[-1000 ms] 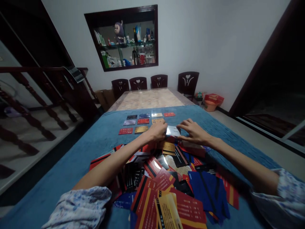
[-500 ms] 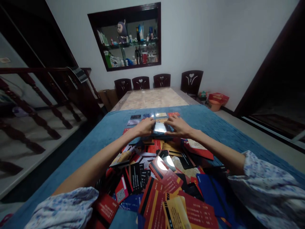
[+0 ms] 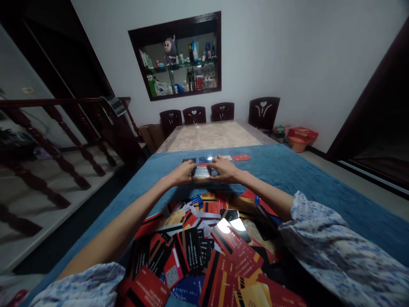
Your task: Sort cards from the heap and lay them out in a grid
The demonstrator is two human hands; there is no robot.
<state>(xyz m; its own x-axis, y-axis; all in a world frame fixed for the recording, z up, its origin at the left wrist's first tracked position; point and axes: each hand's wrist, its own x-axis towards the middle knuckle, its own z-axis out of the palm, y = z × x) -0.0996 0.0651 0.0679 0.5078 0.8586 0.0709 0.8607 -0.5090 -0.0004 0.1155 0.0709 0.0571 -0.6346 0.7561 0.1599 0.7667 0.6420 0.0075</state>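
Observation:
My left hand [image 3: 184, 173] and my right hand [image 3: 224, 170] face each other over the far part of the blue cloth [image 3: 153, 170]. Between them is a shiny silver-grey card [image 3: 202, 172], its two short sides gripped by my fingers. Whether other cards lie right under it, I cannot tell. Just beyond my hands runs a row of cards: a dark one [image 3: 189, 160], a blue one [image 3: 204, 160], a pale one partly covered by my right hand, and a red one [image 3: 242, 157]. Closer to me spreads a loose heap of overlapping cards, many red [image 3: 236, 251] or black [image 3: 191, 247].
The cloth covers the near part of a long stone-topped table [image 3: 211, 134]. Dark wooden chairs [image 3: 263, 111] stand around its far end. A wooden railing [image 3: 64, 102] runs along the left. Bags and an orange bin [image 3: 297, 145] sit on the floor at right.
Both hands have shifted left together, with a card between them. More of the heap's far edge now shows, and the view has turned slightly left.

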